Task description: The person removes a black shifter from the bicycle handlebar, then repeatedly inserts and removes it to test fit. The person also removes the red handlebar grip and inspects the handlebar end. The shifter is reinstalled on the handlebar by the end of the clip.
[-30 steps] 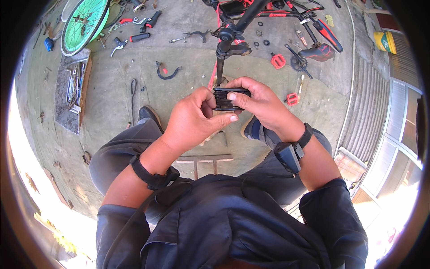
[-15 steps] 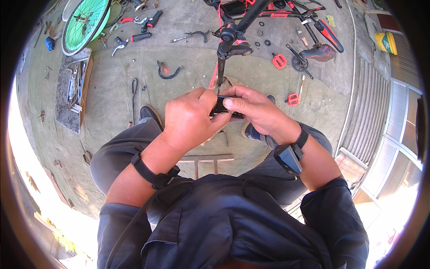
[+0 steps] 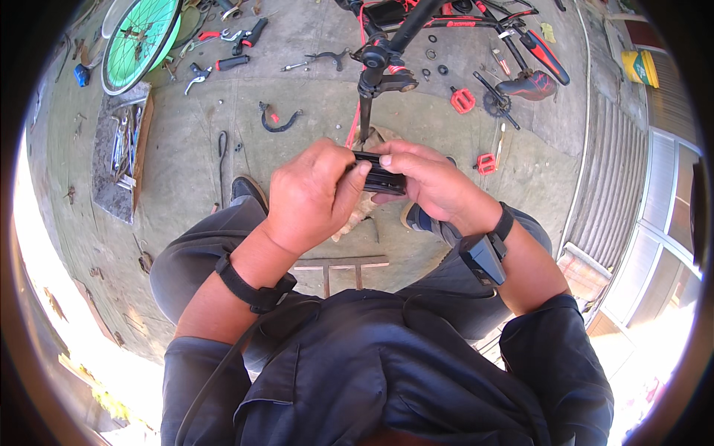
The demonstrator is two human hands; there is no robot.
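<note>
Between my hands, over the ground in front of my knees, is a black oblong thing with long parallel grooves (image 3: 384, 178); it looks like a folding hex key set. My left hand (image 3: 311, 189) grips its left end, thumb on top and fingers curled behind. My right hand (image 3: 428, 178) holds the right end, with the thumb along the upper edge and fingers partly hidden underneath. Just beyond them stands the dark front part of a bicycle frame (image 3: 379, 56), a thin red cable (image 3: 355, 123) hanging beside it.
A tray of wrenches (image 3: 141, 160) lies at the left, below a bicycle wheel (image 3: 141, 44) over a green basin. Scattered on the ground are red pedals (image 3: 462, 100), a crank with chainring (image 3: 497, 102), a saddle (image 3: 529, 87) and brake levers (image 3: 198, 77). A yellow bucket (image 3: 639, 69) stands far right.
My left thumb has shifted up and left along the black grooved thing, and more of its grooved face shows. Both hands still hold it in nearly the same place.
</note>
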